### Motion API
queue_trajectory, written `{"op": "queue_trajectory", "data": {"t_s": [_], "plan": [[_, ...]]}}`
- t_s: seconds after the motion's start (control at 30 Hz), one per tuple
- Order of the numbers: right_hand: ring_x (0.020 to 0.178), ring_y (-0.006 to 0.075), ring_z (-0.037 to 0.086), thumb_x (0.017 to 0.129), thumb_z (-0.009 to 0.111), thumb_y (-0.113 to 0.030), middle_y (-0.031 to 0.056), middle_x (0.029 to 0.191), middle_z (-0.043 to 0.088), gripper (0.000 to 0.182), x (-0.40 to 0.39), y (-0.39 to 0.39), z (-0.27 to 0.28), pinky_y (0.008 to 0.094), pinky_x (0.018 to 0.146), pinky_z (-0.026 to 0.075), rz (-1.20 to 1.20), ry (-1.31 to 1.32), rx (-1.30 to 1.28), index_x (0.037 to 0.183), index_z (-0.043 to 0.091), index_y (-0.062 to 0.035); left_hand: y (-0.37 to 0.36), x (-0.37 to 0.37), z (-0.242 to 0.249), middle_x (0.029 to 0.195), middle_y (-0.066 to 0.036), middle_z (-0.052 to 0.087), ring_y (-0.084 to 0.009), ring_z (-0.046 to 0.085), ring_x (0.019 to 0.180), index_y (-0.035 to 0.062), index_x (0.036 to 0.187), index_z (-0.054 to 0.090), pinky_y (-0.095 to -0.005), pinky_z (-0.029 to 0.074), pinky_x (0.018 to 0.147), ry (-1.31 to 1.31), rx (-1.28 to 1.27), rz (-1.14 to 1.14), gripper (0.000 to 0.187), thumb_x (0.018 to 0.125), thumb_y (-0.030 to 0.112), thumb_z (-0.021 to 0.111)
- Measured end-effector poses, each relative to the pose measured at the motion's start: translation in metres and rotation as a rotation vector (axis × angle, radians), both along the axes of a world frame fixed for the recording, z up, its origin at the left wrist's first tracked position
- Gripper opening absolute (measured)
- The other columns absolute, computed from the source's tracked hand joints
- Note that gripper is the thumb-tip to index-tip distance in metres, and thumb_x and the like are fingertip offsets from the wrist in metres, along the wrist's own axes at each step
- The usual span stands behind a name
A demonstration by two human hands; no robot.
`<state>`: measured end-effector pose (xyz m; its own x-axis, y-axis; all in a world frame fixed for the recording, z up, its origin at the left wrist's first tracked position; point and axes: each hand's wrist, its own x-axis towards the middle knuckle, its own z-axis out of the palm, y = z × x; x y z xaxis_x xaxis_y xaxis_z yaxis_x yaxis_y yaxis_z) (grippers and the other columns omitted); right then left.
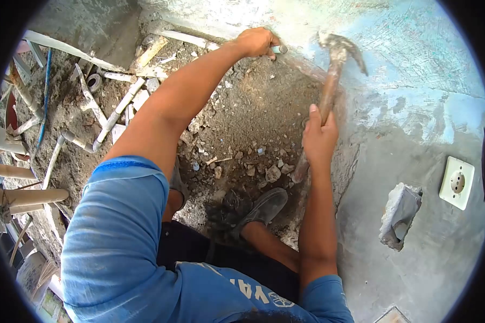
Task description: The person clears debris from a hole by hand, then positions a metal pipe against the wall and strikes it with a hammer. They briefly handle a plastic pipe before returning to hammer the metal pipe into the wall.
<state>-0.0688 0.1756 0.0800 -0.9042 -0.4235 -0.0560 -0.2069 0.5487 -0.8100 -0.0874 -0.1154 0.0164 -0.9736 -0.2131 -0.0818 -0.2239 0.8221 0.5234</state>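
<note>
My left hand is closed around a chisel, low against the painted wall. Only its round butt end sticks out of the fist; the tip is hidden. My right hand grips a claw hammer by its wooden handle, fingers wrapped round it. The hammer's dusty head is raised near the wall, to the right of the chisel and apart from it. Below both hands lies loose soil with broken stones and rubble.
White plastic pipes and a blue hose lie at left. Bamboo poles jut in there. On the right wall are a socket and a rough hole. My shoe stands on the rubble.
</note>
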Motion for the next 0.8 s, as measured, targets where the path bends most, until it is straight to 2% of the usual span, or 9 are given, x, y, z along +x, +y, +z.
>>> {"op": "queue_trajectory", "data": {"t_s": [0.07,0.2,0.23,0.3,0.4,0.53,0.7,0.77,0.8], "plan": [[0.044,0.0065,0.043,0.094,0.057,-0.024,0.0012,0.058,0.047,0.022,0.004,-0.024,0.097,0.024,0.039,0.034,-0.128,0.004,-0.433,0.088,0.048,-0.0048,0.004,0.003,-0.002,0.1,-0.003,0.072,-0.0229,0.066,0.094,0.0195,0.109,0.07,-0.0393,0.051,0.081,0.078,-0.045,0.038,0.037,0.074,0.03,0.077],[0.042,0.0145,0.037,0.089,0.049,-0.025,0.0042,0.056,0.042,0.024,-0.027,-0.036,0.182,0.0307,0.04,0.035,-0.124,0.447,-1.055,0.079,0.039,-0.0057,0.004,0.0,-0.003,0.097,-0.005,0.072,-0.0221,0.067,0.089,0.0172,0.106,0.072,-0.0378,0.051,0.08,-0.014,0.025,0.048,0.034,0.074,0.028,0.077],[0.042,0.0164,0.039,0.087,0.048,-0.024,0.0061,0.056,0.043,0.022,-0.03,-0.031,0.174,0.0325,0.041,0.035,-0.057,0.339,-1.168,0.079,0.04,-0.0053,0.002,-0.002,-0.008,0.095,-0.006,0.072,-0.0218,0.067,0.086,0.0166,0.104,0.072,-0.0374,0.051,0.078,0.047,0.038,0.007,0.033,0.073,0.026,0.078],[0.043,0.0172,0.042,0.09,0.048,-0.025,0.0067,0.058,0.046,0.024,-0.004,-0.045,0.099,0.034,0.044,0.038,-0.174,0.28,-1.098,0.077,0.041,-0.0059,-0.002,-0.009,-0.014,0.088,-0.007,0.072,-0.0207,0.067,0.079,0.0128,0.098,0.073,-0.0369,0.051,0.074,0.103,0.07,0.012,0.029,0.071,0.021,0.079],[0.042,0.0119,0.046,0.094,0.055,-0.028,0.0002,0.057,0.049,0.026,0.013,-0.013,-0.065,0.0261,0.039,0.037,0.153,0.161,0.146,0.081,0.05,-0.0058,-0.007,-0.012,-0.008,0.081,-0.008,0.071,-0.0203,0.066,0.075,0.0095,0.091,0.072,-0.0377,0.05,0.072,0.036,0.006,-0.098,0.024,0.071,0.019,0.08],[0.052,0.011,0.053,0.092,0.058,-0.032,0.0022,0.059,0.053,0.029,0.008,-0.009,0.017,0.03,0.048,0.042,-0.076,-0.231,0.055,0.084,0.055,-0.0033,0.0,-0.009,-0.007,0.07,-0.005,0.067,-0.019,0.061,0.065,0.0079,0.083,0.07,-0.0386,0.046,0.063,0.156,0.005,-0.109,0.018,0.071,0.019,0.079],[0.042,0.0116,0.042,0.093,0.051,-0.028,0.0004,0.051,0.042,0.029,-0.024,-0.026,0.167,0.028,0.042,0.038,-0.178,0.312,-0.893,0.075,0.041,-0.0083,-0.006,-0.016,-0.002,0.067,-0.007,0.066,-0.0197,0.061,0.058,0.0081,0.082,0.071,-0.0365,0.046,0.057,0.04,0.131,-0.156,0.016,0.07,0.018,0.077],[0.042,0.0127,0.041,0.093,0.051,-0.029,0.0003,0.051,0.04,0.029,-0.027,-0.023,0.163,0.0296,0.042,0.038,-0.151,0.42,-1.0,0.074,0.041,-0.0082,-0.01,-0.017,-0.008,0.068,-0.009,0.068,-0.0236,0.063,0.059,0.0103,0.08,0.073,-0.0378,0.049,0.057,0.07,0.186,-0.161,0.015,0.067,0.017,0.075],[0.044,0.0137,0.043,0.092,0.052,-0.03,0.002,0.053,0.043,0.03,-0.023,-0.022,0.133,0.0325,0.043,0.039,-0.058,0.243,-1.162,0.074,0.041,-0.0085,-0.01,-0.018,-0.009,0.067,-0.009,0.067,-0.0247,0.062,0.058,0.0102,0.079,0.073,-0.0374,0.049,0.058,0.098,0.178,-0.175,0.014,0.066,0.015,0.075]]}}
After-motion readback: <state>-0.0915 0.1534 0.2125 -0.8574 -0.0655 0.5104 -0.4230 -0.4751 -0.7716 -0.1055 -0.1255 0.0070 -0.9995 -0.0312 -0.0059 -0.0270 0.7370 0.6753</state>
